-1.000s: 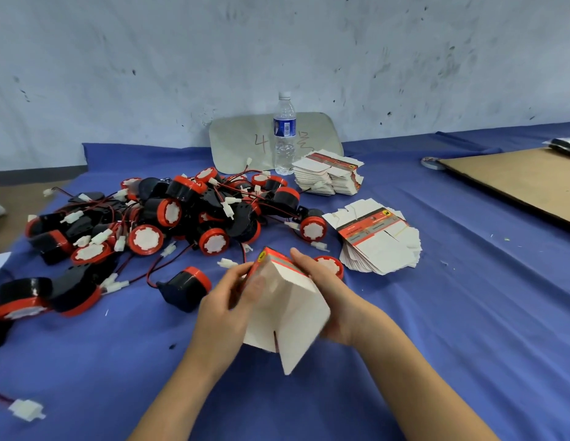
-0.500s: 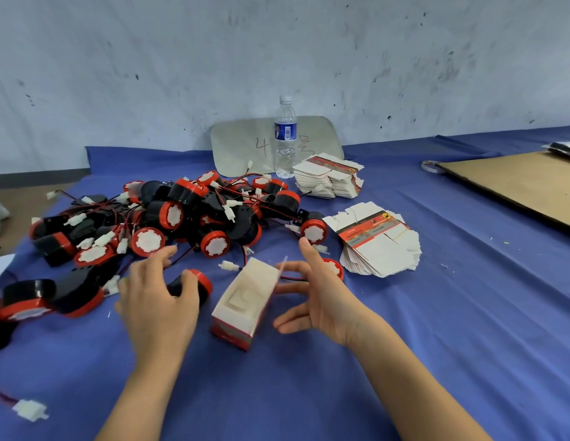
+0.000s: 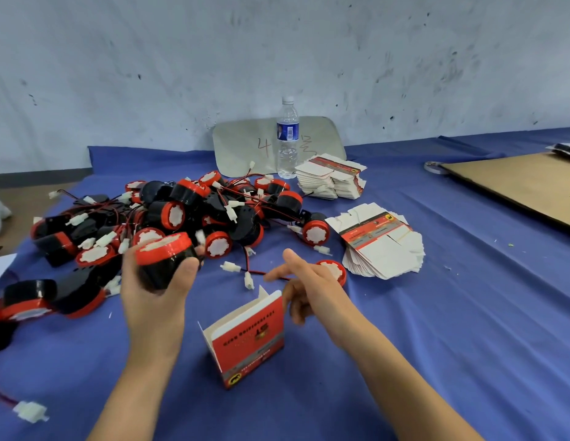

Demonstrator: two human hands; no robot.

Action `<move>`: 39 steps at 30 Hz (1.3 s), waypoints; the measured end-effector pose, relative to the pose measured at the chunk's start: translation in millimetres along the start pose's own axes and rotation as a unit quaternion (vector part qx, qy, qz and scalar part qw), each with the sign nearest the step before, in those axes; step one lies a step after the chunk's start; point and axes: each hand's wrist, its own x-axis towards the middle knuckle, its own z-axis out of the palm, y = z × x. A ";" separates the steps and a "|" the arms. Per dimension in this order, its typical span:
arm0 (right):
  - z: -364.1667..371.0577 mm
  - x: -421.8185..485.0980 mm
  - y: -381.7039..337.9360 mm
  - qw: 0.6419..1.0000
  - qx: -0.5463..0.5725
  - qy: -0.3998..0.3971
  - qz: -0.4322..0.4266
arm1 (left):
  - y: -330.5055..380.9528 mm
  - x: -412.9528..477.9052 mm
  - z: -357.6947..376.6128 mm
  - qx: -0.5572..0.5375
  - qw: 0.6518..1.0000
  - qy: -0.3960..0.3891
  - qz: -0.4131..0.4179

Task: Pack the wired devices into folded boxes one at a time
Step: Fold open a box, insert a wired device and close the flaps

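Note:
My left hand grips a black round device with a red rim and white cap, lifted above the blue cloth. Its red and black wire trails right toward my right hand, whose fingers are loosely spread over the wire, holding nothing that I can see. A folded red and white box stands on the cloth between my forearms, its top flap up. A pile of the same wired devices lies behind my left hand.
Two stacks of flat unfolded boxes sit to the right and at the back. A water bottle stands before a grey board. A cardboard sheet lies far right. A loose white connector lies at the near left.
My left hand has picked one device out of the pile and raised it. The folded box, lying on its side before, now stands upright nearer me. My right hand has let go of it.

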 end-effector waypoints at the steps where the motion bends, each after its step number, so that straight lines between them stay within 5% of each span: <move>1: 1.8 0.5 0.2 1.000 0.014 0.002 -0.011 | 3.1 -1.7 3.4 -0.054 0.998 -0.032 0.015; 4: 4.5 1.2 3.4 0.996 0.075 -0.022 -0.038 | 8.9 -8.7 13.5 -0.097 0.991 -0.092 -0.003; 8: 7.1 -0.9 -0.6 0.974 0.213 -0.039 -0.068 | 9.6 -14.6 14.7 0.013 0.986 -0.165 0.015; 13: -0.7 1.1 -4.0 0.936 0.331 0.046 -0.113 | 11.9 -17.7 12.8 0.084 0.965 -0.247 0.032; 21: 5.0 -5.6 -3.9 0.967 0.068 0.078 -0.232 | 10.0 -17.1 2.9 0.238 0.916 -0.299 0.124; 28: 5.5 -5.5 -1.9 0.966 0.021 0.102 -0.235 | 11.0 -15.3 2.1 0.277 0.894 -0.343 0.085; 39: 3.9 -7.0 -4.0 0.900 -0.214 0.143 -0.352 | 9.9 -17.8 9.9 0.309 0.845 -0.436 0.000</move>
